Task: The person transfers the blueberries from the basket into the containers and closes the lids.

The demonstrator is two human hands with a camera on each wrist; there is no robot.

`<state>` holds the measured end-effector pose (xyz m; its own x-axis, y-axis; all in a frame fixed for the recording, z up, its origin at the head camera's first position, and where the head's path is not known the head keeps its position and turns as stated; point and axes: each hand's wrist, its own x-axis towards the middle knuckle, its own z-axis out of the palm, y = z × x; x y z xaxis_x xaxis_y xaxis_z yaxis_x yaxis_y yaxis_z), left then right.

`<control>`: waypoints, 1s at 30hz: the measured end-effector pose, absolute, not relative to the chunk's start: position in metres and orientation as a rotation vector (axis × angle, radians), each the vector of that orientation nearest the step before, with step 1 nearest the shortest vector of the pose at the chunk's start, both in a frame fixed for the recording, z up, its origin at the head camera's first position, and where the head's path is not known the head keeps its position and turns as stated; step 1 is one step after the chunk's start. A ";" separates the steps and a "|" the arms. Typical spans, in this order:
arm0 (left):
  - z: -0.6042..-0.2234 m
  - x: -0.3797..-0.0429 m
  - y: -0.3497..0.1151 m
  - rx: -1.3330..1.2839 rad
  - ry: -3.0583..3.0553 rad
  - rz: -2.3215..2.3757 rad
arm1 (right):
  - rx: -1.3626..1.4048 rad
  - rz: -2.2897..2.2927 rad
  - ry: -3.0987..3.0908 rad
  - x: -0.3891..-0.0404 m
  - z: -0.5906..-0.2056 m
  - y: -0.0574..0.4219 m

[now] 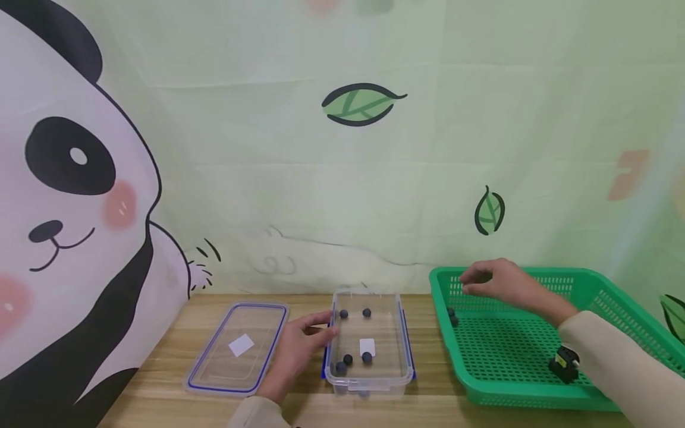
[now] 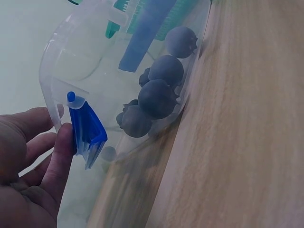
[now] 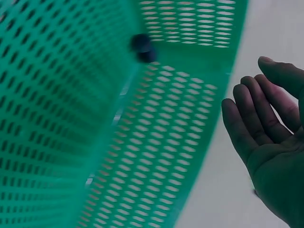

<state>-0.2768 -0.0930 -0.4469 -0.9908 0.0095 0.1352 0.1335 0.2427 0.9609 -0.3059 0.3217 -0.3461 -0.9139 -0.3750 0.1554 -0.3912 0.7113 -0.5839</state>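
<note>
A clear plastic container (image 1: 382, 333) with blue side clips stands on the table, holding several blueberries (image 1: 366, 312). My left hand (image 1: 302, 348) pinches the container's left wall near the rim, its fingers beside a blue clip (image 2: 88, 130) in the left wrist view. Through the clear plastic, blueberries (image 2: 158, 99) show resting on the bottom. My right hand (image 1: 500, 282) is over the far left part of a green perforated basket (image 1: 465, 377), fingers loosely bent and holding nothing. Two dark blueberries (image 3: 142, 47) lie against the basket's wall, below that hand.
Left of the container lies a clear lid (image 1: 214, 374) with a blue seal and a white label. A small black device (image 1: 564, 364) overlaps the basket near the right wrist. Behind the wooden table (image 1: 428, 404) hangs a printed green backdrop (image 1: 241, 148).
</note>
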 end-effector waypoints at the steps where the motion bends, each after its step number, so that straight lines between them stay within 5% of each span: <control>1: -0.447 -0.277 -0.093 -0.137 -2.395 -1.868 | 0.657 0.995 -2.899 -0.308 -0.351 0.323; 30: -0.445 -0.276 -0.094 -0.144 -2.406 -1.880 | 0.786 1.106 -3.050 -0.332 -0.412 0.320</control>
<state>-0.2756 -0.0939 -0.4450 -0.9920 0.0222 0.1243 0.1260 0.2403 0.9625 -0.3319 0.3196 -0.4121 -0.8708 -0.4911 -0.0241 -0.3616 0.6727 -0.6456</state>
